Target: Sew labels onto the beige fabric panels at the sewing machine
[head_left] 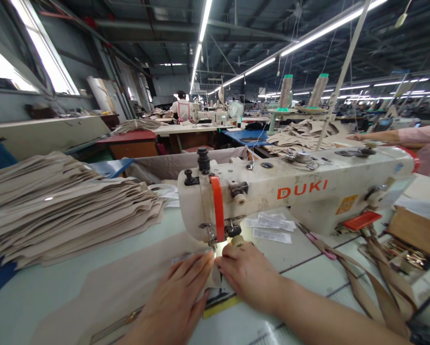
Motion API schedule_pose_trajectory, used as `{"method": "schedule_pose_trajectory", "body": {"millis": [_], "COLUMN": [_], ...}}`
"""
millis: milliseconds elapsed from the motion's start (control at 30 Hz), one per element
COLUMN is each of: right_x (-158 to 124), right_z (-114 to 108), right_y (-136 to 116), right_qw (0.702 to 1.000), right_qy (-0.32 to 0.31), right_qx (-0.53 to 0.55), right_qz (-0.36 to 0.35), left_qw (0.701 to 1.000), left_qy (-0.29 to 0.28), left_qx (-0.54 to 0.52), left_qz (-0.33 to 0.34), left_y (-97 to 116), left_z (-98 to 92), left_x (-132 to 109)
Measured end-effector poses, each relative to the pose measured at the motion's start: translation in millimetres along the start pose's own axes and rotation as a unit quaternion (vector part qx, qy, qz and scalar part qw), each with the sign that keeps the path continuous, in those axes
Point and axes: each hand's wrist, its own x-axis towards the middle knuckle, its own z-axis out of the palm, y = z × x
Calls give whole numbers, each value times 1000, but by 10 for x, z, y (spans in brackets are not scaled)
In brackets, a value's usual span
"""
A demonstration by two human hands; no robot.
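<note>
A beige fabric piece (128, 268) lies flat on the pale machine table, its right edge under the needle area of a white sewing machine (258, 187) marked DUKI. My left hand (179, 292) rests flat on this fabric with fingers stretched out, tips close to the presser foot (214, 244). Partly under those fingertips is a small whitish label (180, 258). My right hand (250, 273) has its fingers curled together at the fabric's edge, just right of the needle; its fingertips are partly hidden. Several printed white labels (272, 235) lie behind my right hand.
A tall stack of beige fabric pieces (71, 206) stands at left. To the right are pink-handled scissors (319, 244), beige straps (373, 287) and an open tray of metal parts (409, 258). Another person's arm (398, 136) reaches in from the right behind the machine.
</note>
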Motion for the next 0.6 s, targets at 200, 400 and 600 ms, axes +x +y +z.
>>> {"method": "schedule_pose_trajectory", "body": {"millis": [200, 400, 600], "right_x": [-18, -8, 2], "right_z": [30, 42, 23], "right_y": [8, 8, 20], "right_qw": [1000, 999, 999], "right_qy": [14, 30, 37], "right_qx": [8, -9, -1], "right_qz": [-10, -14, -2], "left_qw": [1000, 1000, 1000], "left_qy": [-3, -28, -28], "left_qx": [-14, -8, -4], "left_qz": [-6, -1, -6], "left_y": [-6, -75, -141], "left_z": [20, 94, 121], "left_x": [-15, 13, 76]}}
